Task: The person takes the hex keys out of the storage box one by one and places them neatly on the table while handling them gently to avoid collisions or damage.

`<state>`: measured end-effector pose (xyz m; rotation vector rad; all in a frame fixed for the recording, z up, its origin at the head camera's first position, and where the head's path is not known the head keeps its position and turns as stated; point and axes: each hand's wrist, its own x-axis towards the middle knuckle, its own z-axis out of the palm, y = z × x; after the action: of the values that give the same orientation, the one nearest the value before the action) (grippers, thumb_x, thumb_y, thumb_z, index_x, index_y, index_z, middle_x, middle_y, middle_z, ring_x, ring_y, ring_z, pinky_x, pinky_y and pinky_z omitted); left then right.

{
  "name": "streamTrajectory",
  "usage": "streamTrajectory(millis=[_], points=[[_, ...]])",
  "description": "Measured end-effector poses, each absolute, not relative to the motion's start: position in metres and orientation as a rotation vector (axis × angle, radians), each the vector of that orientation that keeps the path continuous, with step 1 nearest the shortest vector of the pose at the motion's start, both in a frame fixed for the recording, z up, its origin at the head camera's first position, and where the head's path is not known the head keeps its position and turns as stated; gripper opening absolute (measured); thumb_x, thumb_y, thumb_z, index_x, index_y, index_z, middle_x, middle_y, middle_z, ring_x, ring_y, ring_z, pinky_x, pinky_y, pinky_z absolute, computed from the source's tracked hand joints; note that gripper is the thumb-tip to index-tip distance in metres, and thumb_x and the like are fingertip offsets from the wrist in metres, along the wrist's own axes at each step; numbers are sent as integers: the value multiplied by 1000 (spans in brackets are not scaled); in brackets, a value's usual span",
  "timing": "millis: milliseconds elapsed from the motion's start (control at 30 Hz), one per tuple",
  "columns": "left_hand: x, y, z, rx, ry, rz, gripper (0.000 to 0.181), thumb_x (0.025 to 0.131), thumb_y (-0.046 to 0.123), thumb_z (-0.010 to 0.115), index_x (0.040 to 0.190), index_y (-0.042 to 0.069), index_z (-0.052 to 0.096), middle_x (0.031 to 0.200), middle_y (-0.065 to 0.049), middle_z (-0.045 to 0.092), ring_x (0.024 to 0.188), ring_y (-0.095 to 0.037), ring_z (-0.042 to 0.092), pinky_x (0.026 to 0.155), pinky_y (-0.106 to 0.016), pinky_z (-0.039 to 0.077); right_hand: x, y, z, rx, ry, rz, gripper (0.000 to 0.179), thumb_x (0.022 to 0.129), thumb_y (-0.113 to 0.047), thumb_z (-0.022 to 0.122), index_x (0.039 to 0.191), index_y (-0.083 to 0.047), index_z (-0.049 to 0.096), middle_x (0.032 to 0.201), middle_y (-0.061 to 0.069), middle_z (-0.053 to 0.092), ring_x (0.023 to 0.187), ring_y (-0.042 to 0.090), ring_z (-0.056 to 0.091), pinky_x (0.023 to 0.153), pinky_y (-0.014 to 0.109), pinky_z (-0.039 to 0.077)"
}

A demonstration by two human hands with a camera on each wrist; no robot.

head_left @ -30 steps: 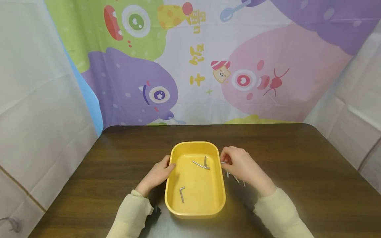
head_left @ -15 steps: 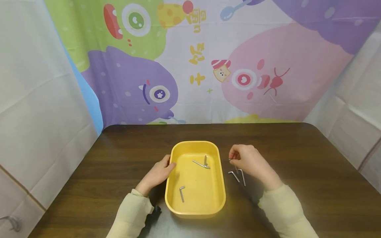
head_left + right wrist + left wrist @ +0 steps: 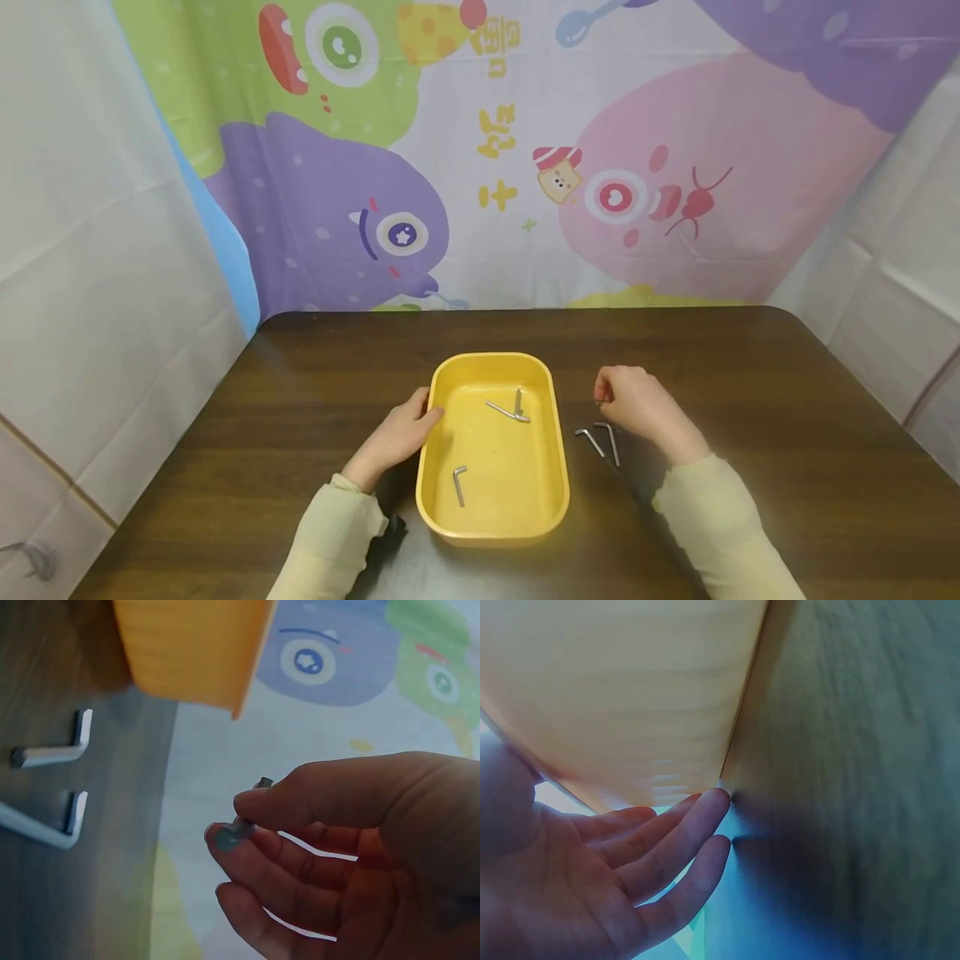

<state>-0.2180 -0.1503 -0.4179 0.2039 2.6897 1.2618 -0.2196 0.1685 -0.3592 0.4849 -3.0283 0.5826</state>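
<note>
A: Surface, room?
B: Dark brown wood-grain worktop (image 3: 787, 433), far corners rounded. Behind: a printed cloth (image 3: 495, 267) with green, purple and pink cartoon figures. Whitish creased covering (image 3: 112, 200) down both sides.
A: Hands?
B: Left hand (image 3: 397, 433) grips the left rim of a yellow plastic rounded-rectangular tray (image 3: 495, 467), thumb over the edge, fingers outside. Right hand (image 3: 641, 404) pinches a small grey metal piece (image 3: 231, 835) between thumb and forefinger, above the worktop; thumb hides part of it.
A: Others like it?
B: Two silver L-shaped metal rods (image 3: 592, 444) on wood, between tray and right sleeve (image 3: 723, 517). In the tray, one bent silver rod (image 3: 458, 487) front left, crossed silver rods (image 3: 502, 410) far right; count uncertain.
A: Edges, moving room?
B: Tray well apart from the worktop's far edge. A gap separates its right rim from the right hand. Wood stretches wide beyond either hand.
</note>
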Motion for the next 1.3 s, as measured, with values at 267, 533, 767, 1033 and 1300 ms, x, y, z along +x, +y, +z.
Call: streamTrajectory(millis=[267, 533, 767, 1033, 1300], points=[[-217, -150, -417, 211, 2687, 1270, 42, 94, 28, 45, 130, 7, 41, 105, -11, 61, 75, -14, 60, 73, -34, 49, -227, 179, -371, 416, -3094, 536, 8, 69, -1, 59, 71, -8, 55, 69, 2, 53, 63, 19, 49, 57, 32, 39], [-219, -150, -417, 204, 2689, 1279, 41, 94, 29, 45, 129, 7, 42, 104, -11, 61, 75, -14, 60, 72, -33, 49, -231, 183, -380, 360, -3173, 525, 10, 67, 1, 57, 69, -9, 55, 69, 3, 54, 63, 20, 50, 58, 33, 40], [-217, -150, -416, 199, 2684, 1282, 42, 94, 29, 45, 130, 7, 41, 106, -11, 61, 76, -15, 60, 74, -34, 49, -234, 186, -386, 309, -3229, 509, 8, 67, -1, 59, 68, -8, 57, 69, 4, 55, 65, 21, 51, 61, 35, 42], [-217, -150, -416, 180, 2682, 1278, 42, 94, 29, 44, 130, 8, 41, 108, -11, 61, 77, -14, 60, 76, -35, 49, -234, 190, -390, 319, -3241, 501, 7, 69, -2, 60, 68, -8, 57, 70, 5, 57, 66, 22, 52, 62, 37, 42], [-217, -150, -417, 182, 2689, 1267, 41, 94, 29, 44, 129, 8, 42, 105, -10, 61, 75, -14, 60, 74, -34, 49, -236, 193, -396, 312, -3250, 532, 8, 70, -1, 56, 67, -8, 58, 68, 3, 55, 64, 19, 50, 61, 35, 41]])
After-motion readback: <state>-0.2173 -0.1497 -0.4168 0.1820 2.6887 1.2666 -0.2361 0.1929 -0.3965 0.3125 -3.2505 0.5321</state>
